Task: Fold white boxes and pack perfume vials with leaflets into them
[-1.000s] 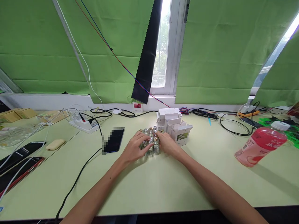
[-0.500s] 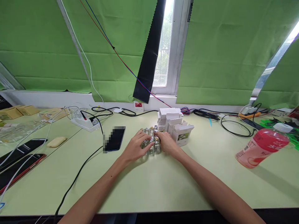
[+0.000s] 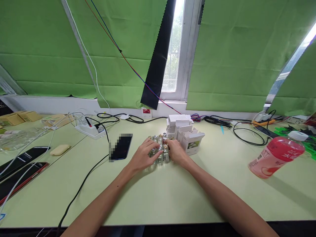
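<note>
A tight cluster of several small clear glass bottles [image 3: 160, 158] with gold and silver tops stands upright on the table. My left hand [image 3: 145, 152] cups the cluster from the left, its thumb and fingers bent over the nearer bottles. From the right side, my right hand [image 3: 177, 150] curls against the same group; its fingertips are mostly hidden among the bottles. Right behind my right hand stand several small white cartons [image 3: 194, 141], some with raised flaps and one with a picture on its front.
A dark phone [image 3: 124, 147] lies left of my hands, near a black cable [image 3: 90, 172]. A white power strip [image 3: 90, 130] is farther back. On the right a pink drink bottle [image 3: 274, 156] stands. More phones [image 3: 23, 179] and a cream case [image 3: 60, 150] lie far left.
</note>
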The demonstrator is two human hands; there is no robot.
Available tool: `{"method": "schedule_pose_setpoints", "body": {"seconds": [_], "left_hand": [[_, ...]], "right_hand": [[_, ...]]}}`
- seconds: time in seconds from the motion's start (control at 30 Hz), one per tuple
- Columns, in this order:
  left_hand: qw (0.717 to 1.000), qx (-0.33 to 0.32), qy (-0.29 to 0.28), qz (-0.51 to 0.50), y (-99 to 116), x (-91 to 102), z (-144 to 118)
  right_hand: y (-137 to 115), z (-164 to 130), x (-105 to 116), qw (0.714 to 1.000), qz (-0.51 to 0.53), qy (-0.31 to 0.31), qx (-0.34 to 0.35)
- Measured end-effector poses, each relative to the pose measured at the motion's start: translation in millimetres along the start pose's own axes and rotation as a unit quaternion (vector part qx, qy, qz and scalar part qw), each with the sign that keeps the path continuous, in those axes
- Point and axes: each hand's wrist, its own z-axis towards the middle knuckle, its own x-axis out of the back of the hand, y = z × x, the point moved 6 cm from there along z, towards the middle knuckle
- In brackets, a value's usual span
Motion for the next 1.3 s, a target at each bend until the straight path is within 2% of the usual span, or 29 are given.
{"method": "schedule_pose_setpoints", "body": {"seconds": [0.87, 1.3], "left_hand": [[1.0, -0.015, 0.013, -0.001, 3, 1.8, 0], [1.0, -0.011, 0.004, -0.002, 2, 0.1, 0]], "right_hand": [[20, -7, -2, 1.0, 0.011, 0.013, -0.013], [11, -18, 2, 0.999, -0.03, 0.01, -0.021]]}}
